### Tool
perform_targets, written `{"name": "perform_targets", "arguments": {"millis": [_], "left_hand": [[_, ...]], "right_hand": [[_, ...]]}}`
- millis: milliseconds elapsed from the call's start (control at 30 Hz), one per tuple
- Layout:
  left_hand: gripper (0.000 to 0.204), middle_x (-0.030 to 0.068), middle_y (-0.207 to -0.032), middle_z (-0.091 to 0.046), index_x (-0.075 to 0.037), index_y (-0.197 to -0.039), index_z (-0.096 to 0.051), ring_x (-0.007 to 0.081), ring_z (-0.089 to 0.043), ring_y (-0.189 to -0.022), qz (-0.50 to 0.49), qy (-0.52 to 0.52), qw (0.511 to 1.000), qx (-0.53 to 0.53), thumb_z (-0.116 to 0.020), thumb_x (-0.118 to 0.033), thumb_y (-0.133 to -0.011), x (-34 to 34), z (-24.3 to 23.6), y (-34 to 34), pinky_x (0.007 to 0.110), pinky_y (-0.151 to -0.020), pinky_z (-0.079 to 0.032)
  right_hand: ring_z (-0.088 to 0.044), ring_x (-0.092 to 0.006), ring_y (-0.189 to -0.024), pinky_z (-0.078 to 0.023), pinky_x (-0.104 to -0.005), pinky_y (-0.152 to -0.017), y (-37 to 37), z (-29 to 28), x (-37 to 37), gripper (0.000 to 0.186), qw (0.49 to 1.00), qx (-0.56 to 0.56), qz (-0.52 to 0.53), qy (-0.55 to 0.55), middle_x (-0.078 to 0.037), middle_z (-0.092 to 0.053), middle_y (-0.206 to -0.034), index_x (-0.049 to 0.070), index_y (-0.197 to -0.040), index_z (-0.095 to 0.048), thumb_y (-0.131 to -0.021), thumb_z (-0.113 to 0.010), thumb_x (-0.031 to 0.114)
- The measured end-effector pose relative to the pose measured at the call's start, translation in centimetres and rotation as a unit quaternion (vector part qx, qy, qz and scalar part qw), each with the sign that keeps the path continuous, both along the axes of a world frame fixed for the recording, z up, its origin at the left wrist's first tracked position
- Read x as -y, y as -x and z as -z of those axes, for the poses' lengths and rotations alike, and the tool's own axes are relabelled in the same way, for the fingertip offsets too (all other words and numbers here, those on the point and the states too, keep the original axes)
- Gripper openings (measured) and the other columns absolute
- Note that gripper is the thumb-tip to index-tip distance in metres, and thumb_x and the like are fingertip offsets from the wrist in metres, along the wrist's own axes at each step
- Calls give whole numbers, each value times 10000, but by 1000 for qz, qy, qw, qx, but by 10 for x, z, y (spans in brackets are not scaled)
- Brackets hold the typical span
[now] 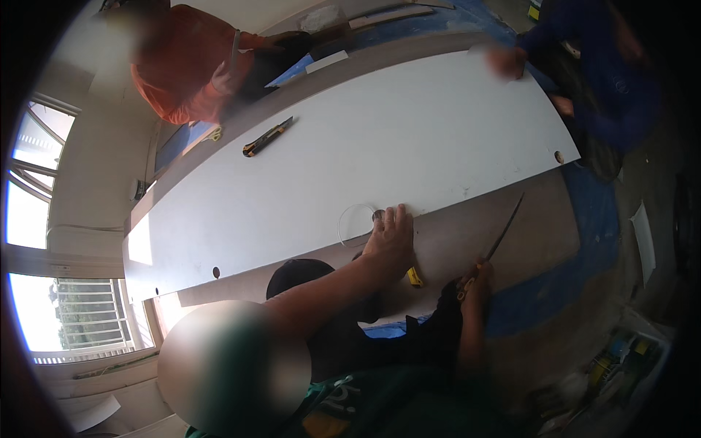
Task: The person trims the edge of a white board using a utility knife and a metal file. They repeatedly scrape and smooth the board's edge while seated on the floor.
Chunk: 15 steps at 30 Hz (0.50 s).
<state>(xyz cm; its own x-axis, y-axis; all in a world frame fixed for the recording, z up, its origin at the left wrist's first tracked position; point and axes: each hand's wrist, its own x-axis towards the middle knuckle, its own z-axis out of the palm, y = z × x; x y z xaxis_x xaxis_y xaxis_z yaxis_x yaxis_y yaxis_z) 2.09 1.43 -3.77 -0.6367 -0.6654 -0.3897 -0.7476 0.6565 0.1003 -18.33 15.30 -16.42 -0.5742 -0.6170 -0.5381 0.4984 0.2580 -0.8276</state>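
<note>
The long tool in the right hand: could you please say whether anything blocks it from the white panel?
Nothing visible stands between the long tool in the right hand and the white panel's near edge.

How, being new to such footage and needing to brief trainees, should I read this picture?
No machine works here, just a person's two bare hands. The picture comes from a fisheye camera on that person's head, looking down, so straight edges bend. The left hand rests on a long, flat, white panel, its fingers at a dark round hole. The right hand holds a long, thin, dark tool. A black-and-yellow utility knife lies on the panel. A person in orange and another in dark blue are nearby.
</note>
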Motion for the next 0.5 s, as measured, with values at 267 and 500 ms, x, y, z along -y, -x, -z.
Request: {"name": "perform_targets", "arguments": {"millis": [267,500], "left_hand": [[1017,383,-1519,-285,166,-1460,-253,534,-328,-1429,35,29,999,7,-805,-381,-804,-1,2,5,562,-1122,-413],[775,382,-1532,-294,40,-1493,-349,517,-349,-1439,61,-12,998,-23,-706,-221,-857,-13,-7,-5,531,-1140,-407]], "right_hand": [[-613,-152,-636,-524,-316,-550,-25,-103,-9,371,922,86,-223,303,-111,-618,-939,23,-1244,-573,-1093,-458,342],[-654,-184,-707,-546,-318,-596,-27,-121,1,277,892,168,-269,322,-132,-611,-1018,16,-1292,-488,-1076,-483,189]]}}
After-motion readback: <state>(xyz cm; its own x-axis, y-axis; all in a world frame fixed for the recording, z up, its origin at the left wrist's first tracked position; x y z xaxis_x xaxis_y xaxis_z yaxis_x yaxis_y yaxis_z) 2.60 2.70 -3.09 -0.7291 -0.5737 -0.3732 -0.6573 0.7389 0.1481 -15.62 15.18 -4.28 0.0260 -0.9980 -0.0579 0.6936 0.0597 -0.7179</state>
